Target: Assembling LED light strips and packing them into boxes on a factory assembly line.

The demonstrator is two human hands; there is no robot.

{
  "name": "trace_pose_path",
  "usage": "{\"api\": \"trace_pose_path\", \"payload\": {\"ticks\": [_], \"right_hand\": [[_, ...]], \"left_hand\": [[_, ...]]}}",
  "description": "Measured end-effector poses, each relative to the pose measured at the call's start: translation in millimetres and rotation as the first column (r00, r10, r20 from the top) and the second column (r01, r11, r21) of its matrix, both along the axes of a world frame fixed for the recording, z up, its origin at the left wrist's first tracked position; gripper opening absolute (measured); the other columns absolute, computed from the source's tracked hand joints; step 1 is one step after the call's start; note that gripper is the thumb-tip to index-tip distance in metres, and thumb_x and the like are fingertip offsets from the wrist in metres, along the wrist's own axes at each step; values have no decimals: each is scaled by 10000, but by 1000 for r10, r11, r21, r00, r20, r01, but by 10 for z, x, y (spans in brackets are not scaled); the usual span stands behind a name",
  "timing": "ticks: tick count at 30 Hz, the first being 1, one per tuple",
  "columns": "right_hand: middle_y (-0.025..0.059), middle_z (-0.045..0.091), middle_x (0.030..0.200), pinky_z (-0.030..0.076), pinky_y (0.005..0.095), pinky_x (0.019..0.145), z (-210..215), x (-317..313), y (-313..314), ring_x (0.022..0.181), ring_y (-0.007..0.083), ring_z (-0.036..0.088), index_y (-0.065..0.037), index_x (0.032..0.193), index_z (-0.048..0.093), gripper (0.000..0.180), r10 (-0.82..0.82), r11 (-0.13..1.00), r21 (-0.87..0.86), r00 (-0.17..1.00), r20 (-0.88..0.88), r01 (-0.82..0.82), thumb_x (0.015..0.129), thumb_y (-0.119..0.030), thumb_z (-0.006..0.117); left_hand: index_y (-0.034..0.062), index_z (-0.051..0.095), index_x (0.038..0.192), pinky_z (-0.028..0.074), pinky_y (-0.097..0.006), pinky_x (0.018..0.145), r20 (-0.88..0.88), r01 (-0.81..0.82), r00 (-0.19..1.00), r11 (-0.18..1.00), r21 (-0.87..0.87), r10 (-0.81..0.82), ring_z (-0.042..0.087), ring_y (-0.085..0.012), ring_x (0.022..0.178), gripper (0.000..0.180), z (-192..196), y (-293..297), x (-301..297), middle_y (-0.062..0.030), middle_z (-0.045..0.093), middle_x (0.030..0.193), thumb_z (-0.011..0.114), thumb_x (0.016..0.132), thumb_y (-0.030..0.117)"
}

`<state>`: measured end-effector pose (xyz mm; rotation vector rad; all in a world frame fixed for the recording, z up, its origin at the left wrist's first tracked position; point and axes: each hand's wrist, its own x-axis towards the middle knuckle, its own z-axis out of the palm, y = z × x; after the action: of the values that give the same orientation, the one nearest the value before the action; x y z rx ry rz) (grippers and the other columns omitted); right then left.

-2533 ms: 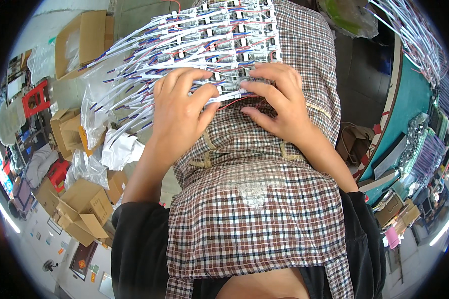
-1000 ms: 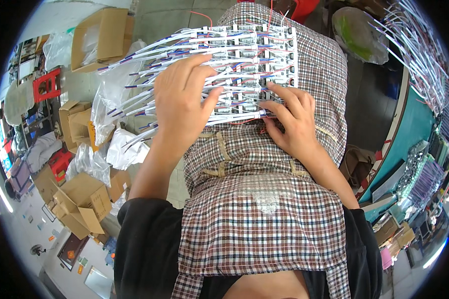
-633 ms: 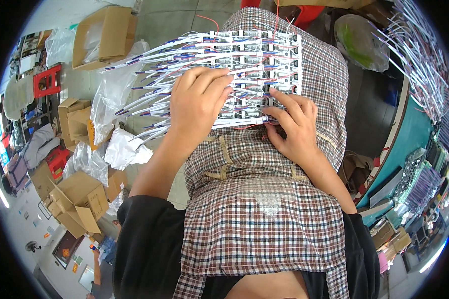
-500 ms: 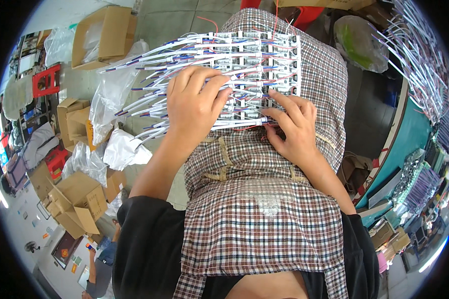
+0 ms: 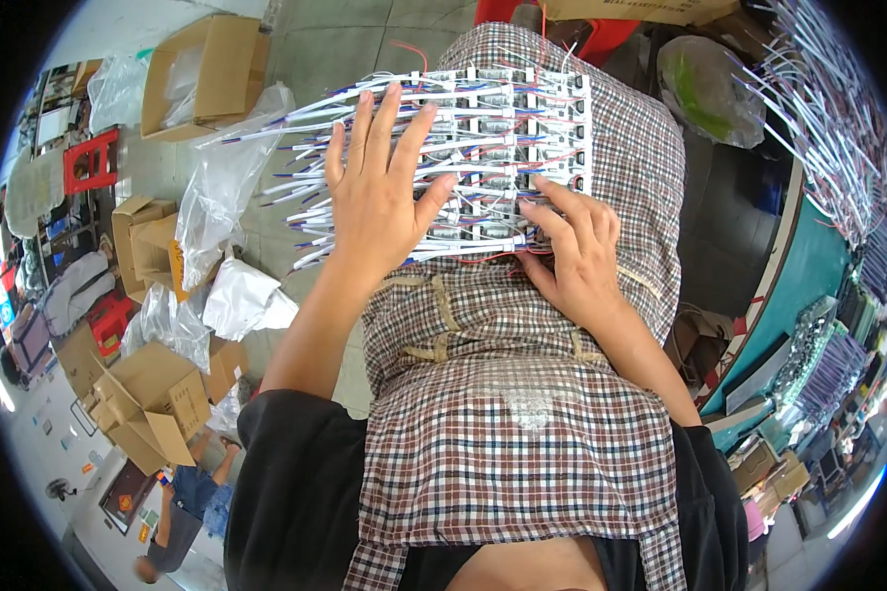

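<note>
Left floor area: an open brown cardboard box [image 5: 205, 74] near the top, a red plastic stool [image 5: 91, 161] beside it, crumpled clear plastic bags [image 5: 217, 197] and smaller open cardboard cartons [image 5: 148, 399] below. Right side: a teal-topped counter [image 5: 798, 295] edge, bundles of white wires [image 5: 838, 108] above it.

A small assembly workshop: open cardboard boxes [image 5: 153, 399] and clear plastic bags [image 5: 225, 192] lie scattered over the concrete floor [image 5: 335, 39] (some boxes hold more bags). A teal surface [image 5: 808, 286] at the right carries bundles of white wires [image 5: 838, 118], and rows of small wired modules [image 5: 503, 148] lie on the checked apron [image 5: 512, 433] in the person's lap.
</note>
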<state>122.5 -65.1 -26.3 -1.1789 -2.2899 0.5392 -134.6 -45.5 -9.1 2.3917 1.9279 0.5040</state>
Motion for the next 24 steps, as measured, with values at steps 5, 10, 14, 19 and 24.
{"api": "trace_pose_path", "payload": {"ticks": [5, 10, 14, 19, 24], "right_hand": [[53, 497, 1478, 344, 465, 1022, 12, -25, 6, 1191, 289, 504, -161, 1451, 524, 791, 5, 1000, 28, 996, 92, -7, 716, -158, 816], [23, 485, 1471, 352, 451, 1036, -11, -12, -7, 1190, 251, 511, -195, 1466, 518, 786, -27, 999, 34, 994, 103, 24, 732, -172, 798], [38, 489, 1464, 358, 453, 1033, 1, -7, 3, 1191, 258, 512, -187, 1459, 522, 786, -23, 999, 28, 996, 82, 21, 723, -143, 795], [71, 500, 1445, 375, 455, 1020, -15, 14, -33, 1195, 281, 515, -159, 1436, 534, 781, -18, 999, -46, 998, 58, 20, 698, -77, 779], [71, 506, 1441, 379, 451, 1013, 10, 17, -17, 1184, 282, 519, -155, 1426, 540, 784, -13, 999, -34, 999, 50, 15, 681, -64, 767]], "left_hand": [[168, 481, 1490, 189, -579, 1183, 88, 4, 996, 999, -41, 0, 304, -355, 1492, 659, -110, 40, -46, -144, 329, 1623, 631, 923, 469], [173, 441, 1520, 175, -590, 1188, 92, 5, 996, 996, -84, 2, 267, -363, 1510, 615, -112, 24, -23, -146, 289, 1640, 534, 986, 464], [178, 451, 1511, 153, -596, 1190, 75, 1, 997, 997, -79, 5, 267, -359, 1508, 616, 3, 27, 31, -145, 298, 1632, 579, 970, 442], [184, 496, 1473, 137, -641, 1186, -82, -11, 997, 999, -46, 7, 288, -355, 1495, 783, 416, 86, 309, -95, 341, 1610, 741, 729, 214], [130, 559, 1379, 158, -611, 1193, 3, -5, 1000, 999, -42, 5, 410, -317, 1401, 747, 278, 220, 302, -74, 540, 1370, 712, 656, 236]]}}
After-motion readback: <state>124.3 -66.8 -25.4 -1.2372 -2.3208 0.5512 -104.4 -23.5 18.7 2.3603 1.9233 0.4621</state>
